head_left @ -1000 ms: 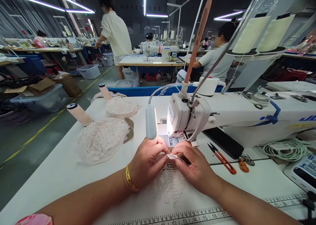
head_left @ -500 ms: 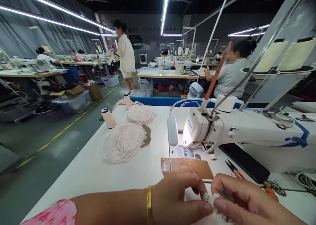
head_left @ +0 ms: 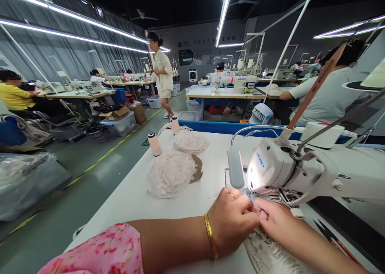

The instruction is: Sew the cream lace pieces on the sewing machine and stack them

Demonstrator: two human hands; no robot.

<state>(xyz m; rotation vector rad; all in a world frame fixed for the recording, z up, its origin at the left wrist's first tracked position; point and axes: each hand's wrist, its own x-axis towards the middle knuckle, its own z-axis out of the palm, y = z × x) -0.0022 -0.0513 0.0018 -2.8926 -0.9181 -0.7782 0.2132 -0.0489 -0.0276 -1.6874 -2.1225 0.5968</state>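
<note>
My left hand [head_left: 233,216], with a gold bangle at the wrist, is closed just in front of the needle area of a white sewing machine [head_left: 264,167]. Fingertip to fingertip with it, my right hand [head_left: 272,214] pinches the edge of a white lace piece [head_left: 267,250]. The lace hangs below both hands toward the table's front edge. What lies right under the left fingers is hidden. A grey lamp head [head_left: 236,167] shines beside the machine head.
Two lace bundles, a nearer one [head_left: 171,173] and a farther one [head_left: 190,141], lie left on the white table [head_left: 135,201] by two thread cones [head_left: 154,144]. Thread snips [head_left: 333,238] and a black flat object [head_left: 345,222] are at right. A person [head_left: 162,73] walks in the aisle.
Both hands have moved forward from the table's front to the machine's needle area, bringing the lace along. The view has turned left. The person in the aisle has taken a step.
</note>
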